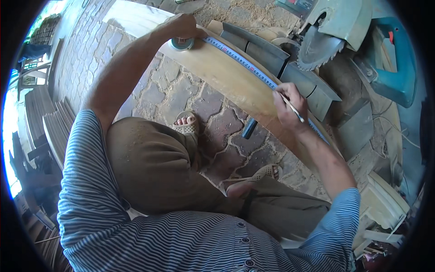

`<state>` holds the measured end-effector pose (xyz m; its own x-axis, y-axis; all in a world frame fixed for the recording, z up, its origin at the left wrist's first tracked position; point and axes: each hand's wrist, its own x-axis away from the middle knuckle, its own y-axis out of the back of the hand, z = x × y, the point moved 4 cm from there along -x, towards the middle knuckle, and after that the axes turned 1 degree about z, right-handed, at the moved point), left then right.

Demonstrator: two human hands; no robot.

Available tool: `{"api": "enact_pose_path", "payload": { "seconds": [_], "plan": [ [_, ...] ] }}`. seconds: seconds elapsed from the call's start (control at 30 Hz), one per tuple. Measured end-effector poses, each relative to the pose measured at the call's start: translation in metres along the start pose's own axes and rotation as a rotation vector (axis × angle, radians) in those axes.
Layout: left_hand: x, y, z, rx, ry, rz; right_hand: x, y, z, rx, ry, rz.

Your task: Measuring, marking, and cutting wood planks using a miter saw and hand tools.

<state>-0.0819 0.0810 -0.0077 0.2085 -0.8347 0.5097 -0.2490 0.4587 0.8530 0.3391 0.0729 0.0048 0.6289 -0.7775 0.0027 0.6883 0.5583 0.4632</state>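
Observation:
A long wooden board (231, 81) slants across the view from far left to near right. Along it lies a tape measure's blue-white blade (244, 61), drawn out of its round teal case (182, 44). Bent over that case, my left hand (183, 26) is closed on the tape measure; its fingertips are partly hidden. My right hand (292, 104) rests on the board beside the blade and grips a thin light-coloured pencil (292, 109). The blade runs on past this hand toward the near end.
A circular saw blade (319, 47) on a teal-based machine (398, 72) stands at right. Grey metal angle pieces (263, 47) lie beyond the board. A dark cylinder (249, 128) lies on sawdust-strewn paving near my sandalled feet. Stacked wood strips (59, 124) stand at left.

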Motion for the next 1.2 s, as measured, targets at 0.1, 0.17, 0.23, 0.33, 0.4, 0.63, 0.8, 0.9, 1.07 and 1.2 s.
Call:
{"api": "enact_pose_path", "payload": {
  "seconds": [0.1,0.17,0.23,0.33,0.4,0.63,0.8,0.9,1.07,1.2],
  "plan": [
    [0.001,-0.001,0.005,0.005,0.027,-0.002,-0.029,-0.023,-0.003,-0.027,0.082,-0.080],
    [-0.003,0.001,0.001,-0.027,0.017,-0.001,-0.041,-0.022,0.003,0.018,0.230,-0.167],
    [-0.005,0.003,0.000,-0.049,0.015,-0.029,-0.047,-0.027,-0.001,-0.081,0.258,-0.173],
    [-0.006,0.003,0.002,-0.048,0.020,-0.030,-0.050,-0.037,-0.010,-0.168,0.082,-0.153],
    [-0.008,0.004,0.004,-0.039,0.009,-0.023,-0.057,-0.039,-0.015,-0.130,0.068,-0.121],
    [-0.007,0.002,0.006,-0.003,-0.048,-0.029,-0.063,-0.047,-0.010,-0.013,0.265,-0.111],
    [-0.016,-0.005,0.017,-0.041,-0.047,-0.023,-0.067,-0.051,-0.014,-0.173,0.022,-0.080],
    [-0.022,-0.004,0.018,-0.026,-0.032,-0.017,-0.071,-0.050,-0.014,-0.151,-0.015,-0.063],
    [-0.022,-0.001,0.014,-0.027,-0.070,-0.017,-0.072,-0.049,-0.017,-0.206,-0.016,-0.061],
    [-0.026,-0.005,0.017,-0.037,-0.025,0.005,-0.073,-0.049,-0.026,-0.169,0.007,-0.071]
  ]
}}
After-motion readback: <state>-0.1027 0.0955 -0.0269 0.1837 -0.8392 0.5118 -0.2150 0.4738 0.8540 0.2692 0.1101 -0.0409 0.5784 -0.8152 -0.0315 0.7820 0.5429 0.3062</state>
